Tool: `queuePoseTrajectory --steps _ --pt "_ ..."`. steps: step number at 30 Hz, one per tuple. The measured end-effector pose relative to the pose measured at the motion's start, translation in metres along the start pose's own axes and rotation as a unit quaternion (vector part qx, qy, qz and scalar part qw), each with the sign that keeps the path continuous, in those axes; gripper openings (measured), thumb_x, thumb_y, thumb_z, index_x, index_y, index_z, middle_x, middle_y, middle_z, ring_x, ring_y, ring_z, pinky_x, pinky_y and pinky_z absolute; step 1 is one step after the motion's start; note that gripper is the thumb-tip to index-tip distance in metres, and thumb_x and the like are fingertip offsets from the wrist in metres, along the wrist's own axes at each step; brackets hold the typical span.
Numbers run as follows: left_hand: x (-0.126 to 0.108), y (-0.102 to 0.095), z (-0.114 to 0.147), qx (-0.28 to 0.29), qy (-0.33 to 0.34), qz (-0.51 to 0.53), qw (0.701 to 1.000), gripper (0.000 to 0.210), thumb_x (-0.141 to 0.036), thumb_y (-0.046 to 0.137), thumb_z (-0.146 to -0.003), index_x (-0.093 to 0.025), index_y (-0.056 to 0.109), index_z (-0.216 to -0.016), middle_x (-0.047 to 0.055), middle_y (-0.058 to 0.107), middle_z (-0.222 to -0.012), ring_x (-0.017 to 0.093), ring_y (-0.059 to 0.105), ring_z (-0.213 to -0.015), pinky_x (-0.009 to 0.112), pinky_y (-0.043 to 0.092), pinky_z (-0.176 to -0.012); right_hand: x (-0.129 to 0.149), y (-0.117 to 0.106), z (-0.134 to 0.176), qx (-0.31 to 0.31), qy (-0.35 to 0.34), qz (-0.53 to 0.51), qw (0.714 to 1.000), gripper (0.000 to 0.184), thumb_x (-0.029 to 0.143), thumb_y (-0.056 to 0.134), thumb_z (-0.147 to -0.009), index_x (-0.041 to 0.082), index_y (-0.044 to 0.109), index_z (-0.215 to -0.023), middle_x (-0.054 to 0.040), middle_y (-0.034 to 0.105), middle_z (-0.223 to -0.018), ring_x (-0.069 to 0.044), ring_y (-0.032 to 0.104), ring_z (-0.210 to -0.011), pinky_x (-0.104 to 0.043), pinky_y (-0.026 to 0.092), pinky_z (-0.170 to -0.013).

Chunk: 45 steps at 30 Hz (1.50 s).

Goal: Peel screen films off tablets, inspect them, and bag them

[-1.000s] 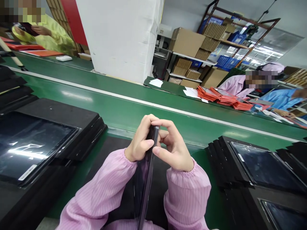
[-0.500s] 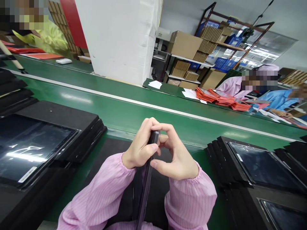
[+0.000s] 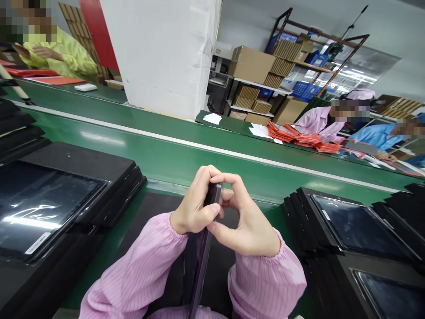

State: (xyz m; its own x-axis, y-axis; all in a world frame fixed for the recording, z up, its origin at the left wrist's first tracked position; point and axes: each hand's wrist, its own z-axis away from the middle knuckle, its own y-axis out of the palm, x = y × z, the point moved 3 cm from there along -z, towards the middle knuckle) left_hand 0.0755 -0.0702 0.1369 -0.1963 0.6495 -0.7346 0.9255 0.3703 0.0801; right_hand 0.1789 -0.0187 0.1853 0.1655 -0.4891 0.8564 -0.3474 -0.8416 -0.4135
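The left hand [image 3: 194,213] clamps an edge-on dark tablet [image 3: 201,270], near end cut off; the right hand [image 3: 249,223] touches it, grip partly hidden: clamped or not, I cannot tell.

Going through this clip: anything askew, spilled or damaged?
No spill or visible damage. The device, gripped in the left hand, shows mostly its edge, so its faces can't be fully checked. Slightly untidy: the black stack at right has staggered edges, and papers beside the orange pile lie loosely spread.
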Motion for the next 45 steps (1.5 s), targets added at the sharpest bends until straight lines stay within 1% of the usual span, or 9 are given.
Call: queuePoseTrajectory --steps 3,6,10,12,15,20,24,32,45 --pt "0.009 -0.003 -0.002 -0.076 -0.015 0.058 0.995 0.043 -0.064 0.051 -0.089 -0.029 0.051 -0.113 0.004 0.052 -0.111 0.012 0.055 -0.063 0.028 0.048 -0.05 -0.002 0.002 -0.001 -0.058 0.028 0.038 0.997 0.051 0.017 0.07 -0.074 0.028 0.041 -0.115 0.0109 0.048 -0.064 -0.01 0.047 -0.053 -0.025 0.04 -0.054" --pt "0.027 -0.029 -0.008 -0.19 -0.116 -0.085 0.971 0.053 -0.067 0.047 -0.092 -0.025 0.052 -0.124 0.01 0.053 -0.133 0.026 0.056 -0.118 0.039 0.049 -0.097 -0.007 0.004 -0.004 -0.145 0.036 0.061 0.987 0.041 0.015 0.063 -0.073 0.026 0.045 -0.108 0.0143 0.039 -0.053 -0.008 0.036 -0.043 -0.023 0.031 -0.046" --pt "0.053 -0.057 -0.011 -0.023 -0.387 -0.097 0.917 0.066 -0.079 0.049 -0.084 -0.018 0.064 -0.105 0.012 0.068 -0.106 0.033 0.061 -0.108 0.046 0.046 -0.097 -0.008 0.008 -0.005 -0.277 0.011 0.116 0.954 0.033 0.01 0.054 -0.071 0.024 0.052 -0.102 0.015 0.029 -0.048 -0.008 0.03 -0.041 -0.023 0.027 -0.045" --pt "0.053 -0.059 -0.011 0.013 -0.42 -0.044 0.906 0.067 -0.083 0.047 -0.083 -0.018 0.064 -0.092 0.008 0.068 -0.09 0.028 0.062 -0.09 0.04 0.049 -0.084 -0.003 0.012 -0.003 -0.298 -0.006 0.125 0.946 0.04 0.01 0.054 -0.073 0.023 0.051 -0.11 0.015 0.029 -0.05 -0.008 0.032 -0.041 -0.023 0.029 -0.046" --pt "0.038 -0.061 -0.014 -0.126 -0.307 -0.06 0.941 0.065 -0.085 0.052 -0.08 -0.02 0.054 -0.08 0.002 0.055 -0.076 0.019 0.053 -0.073 0.031 0.044 -0.071 0.007 0.018 0.002 -0.256 -0.012 0.087 0.963 0.061 0.012 0.056 -0.077 0.024 0.042 -0.135 0.0145 0.037 -0.053 -0.009 0.038 -0.043 -0.023 0.034 -0.047" --pt "0.005 -0.063 -0.016 -0.281 -0.097 -0.061 0.953 0.06 -0.081 0.041 -0.089 -0.021 0.049 -0.082 0.0 0.043 -0.076 0.016 0.041 -0.067 0.029 0.036 -0.067 0.017 0.033 0.006 0.039 0.078 0.048 0.995 0.1 0.012 0.067 -0.074 0.022 0.016 -0.159 0.0135 0.047 -0.056 -0.01 0.05 -0.048 -0.025 0.043 -0.054" --pt "-0.01 -0.059 -0.017 -0.269 -0.045 -0.045 0.961 0.06 -0.079 0.037 -0.092 -0.021 0.048 -0.079 0.001 0.043 -0.076 0.017 0.039 -0.067 0.031 0.034 -0.066 0.018 0.033 0.009 0.12 0.104 0.038 0.987 0.107 0.023 0.075 -0.077 0.022 0.01 -0.162 0.0126 0.051 -0.059 -0.011 0.054 -0.053 -0.027 0.046 -0.06" --pt "-0.018 -0.026 -0.009 -0.127 -0.009 -0.039 0.991 0.05 -0.064 0.029 -0.102 -0.022 0.049 -0.083 0.001 0.04 -0.073 0.016 0.039 -0.064 0.031 0.034 -0.06 0.015 0.013 0.015 0.061 0.091 -0.016 0.994 0.071 0.026 0.061 -0.091 0.018 0.029 -0.155 0.0082 0.056 -0.067 -0.009 0.055 -0.061 -0.025 0.045 -0.062" --pt "-0.015 -0.027 -0.015 -0.159 0.006 -0.032 0.987 0.052 -0.067 0.033 -0.1 -0.021 0.051 -0.08 0.002 0.043 -0.075 0.017 0.04 -0.067 0.031 0.037 -0.064 0.002 0.007 0.009 0.132 0.044 -0.072 0.988 0.07 0.021 0.05 -0.1 0.015 0.013 -0.16 0.0038 0.062 -0.077 -0.012 0.061 -0.072 -0.03 0.05 -0.075"
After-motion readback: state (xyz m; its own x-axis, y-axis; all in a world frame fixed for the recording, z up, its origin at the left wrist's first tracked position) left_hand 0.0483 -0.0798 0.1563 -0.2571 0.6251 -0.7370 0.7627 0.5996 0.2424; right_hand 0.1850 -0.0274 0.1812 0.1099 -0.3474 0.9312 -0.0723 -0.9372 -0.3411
